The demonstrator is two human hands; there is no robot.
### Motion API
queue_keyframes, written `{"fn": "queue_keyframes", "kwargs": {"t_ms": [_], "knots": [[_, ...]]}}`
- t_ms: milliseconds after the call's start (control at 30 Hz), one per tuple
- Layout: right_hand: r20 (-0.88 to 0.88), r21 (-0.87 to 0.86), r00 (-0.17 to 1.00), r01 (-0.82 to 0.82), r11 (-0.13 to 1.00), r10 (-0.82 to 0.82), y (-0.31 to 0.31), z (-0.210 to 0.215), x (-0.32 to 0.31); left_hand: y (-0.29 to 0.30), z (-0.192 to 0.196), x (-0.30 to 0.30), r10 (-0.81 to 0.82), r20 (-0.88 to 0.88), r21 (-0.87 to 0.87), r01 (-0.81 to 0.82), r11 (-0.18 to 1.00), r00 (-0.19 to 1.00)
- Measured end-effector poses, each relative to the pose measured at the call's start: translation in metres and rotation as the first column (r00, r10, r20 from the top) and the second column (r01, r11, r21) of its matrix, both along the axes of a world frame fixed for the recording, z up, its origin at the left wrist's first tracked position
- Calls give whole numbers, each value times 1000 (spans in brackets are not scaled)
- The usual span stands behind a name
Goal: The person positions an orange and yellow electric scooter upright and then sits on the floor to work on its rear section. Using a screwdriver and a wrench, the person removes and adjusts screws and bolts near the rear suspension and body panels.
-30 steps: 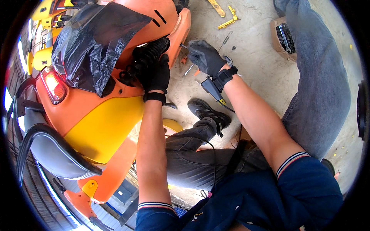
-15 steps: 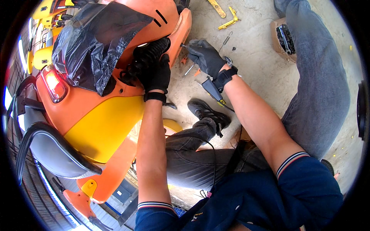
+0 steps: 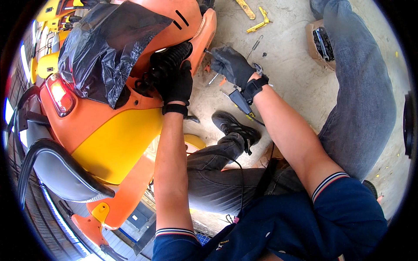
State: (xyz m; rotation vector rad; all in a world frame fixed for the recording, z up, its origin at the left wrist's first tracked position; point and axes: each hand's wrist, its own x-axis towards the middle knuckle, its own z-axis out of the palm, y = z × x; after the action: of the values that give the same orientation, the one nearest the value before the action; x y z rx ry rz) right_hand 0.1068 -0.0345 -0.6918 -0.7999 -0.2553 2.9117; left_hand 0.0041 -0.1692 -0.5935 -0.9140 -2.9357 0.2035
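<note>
An orange and yellow scooter [image 3: 117, 143] fills the left side, with a black coil-spring shock absorber [image 3: 175, 54] showing inside its rear opening. My left hand [image 3: 177, 86], in a black glove, is closed around the lower part of the shock absorber; its fingertips are mostly hidden. At the edge of the orange fender [image 3: 203, 39], my gloved right hand [image 3: 233, 65] pinches something small. A short metal tip [image 3: 207, 51] shows between those fingers and the panel; its kind is unclear.
A crumpled black plastic bag [image 3: 113, 48] covers the scooter's tail beside a lit red lamp [image 3: 60, 95]. Yellow brackets [image 3: 260, 21] and a spring hook [image 3: 256, 44] lie on the concrete. A cardboard box [image 3: 313, 45] of dark fasteners stands by my right leg. A corded grey device [image 3: 241, 102] hangs below my right wrist.
My right hand has turned very slightly at the fender edge. The left hand keeps its place on the shock absorber.
</note>
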Motion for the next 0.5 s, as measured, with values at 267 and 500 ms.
{"fn": "queue_keyframes", "kwargs": {"t_ms": [267, 500], "knots": [[-10, 152, 1000, 16, 988, -15, 4, -12, 0, 3, 7, -1, -11, 142, -66, 21, 998, 990], [4, 35, 999, -34, 999, 34, 10, 17, 4, 0, 9, 3, -4, 112, -20, 6, 1000, 994]]}}
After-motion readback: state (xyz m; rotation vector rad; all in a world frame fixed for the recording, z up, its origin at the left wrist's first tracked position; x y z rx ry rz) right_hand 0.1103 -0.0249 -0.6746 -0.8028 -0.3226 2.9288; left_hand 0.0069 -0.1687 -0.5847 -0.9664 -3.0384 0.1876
